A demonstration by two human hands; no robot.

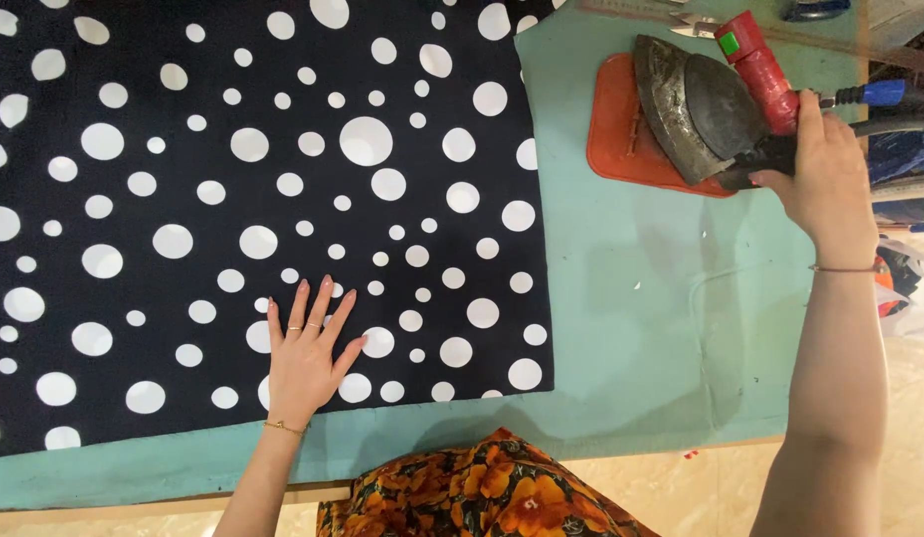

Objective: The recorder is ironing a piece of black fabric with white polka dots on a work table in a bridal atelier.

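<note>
A black fabric with white dots of many sizes lies flat over most of the teal table cover. My left hand rests palm down on the fabric near its front edge, fingers spread. My right hand is closed around the back of a dark metal iron with a red-wrapped handle. The iron is tilted up on an orange rest pad at the table's far right.
Cables and a blue-tipped cord run off the iron to the right. A ruler and small tools lie along the far edge. The table's front edge runs just before my orange floral clothing.
</note>
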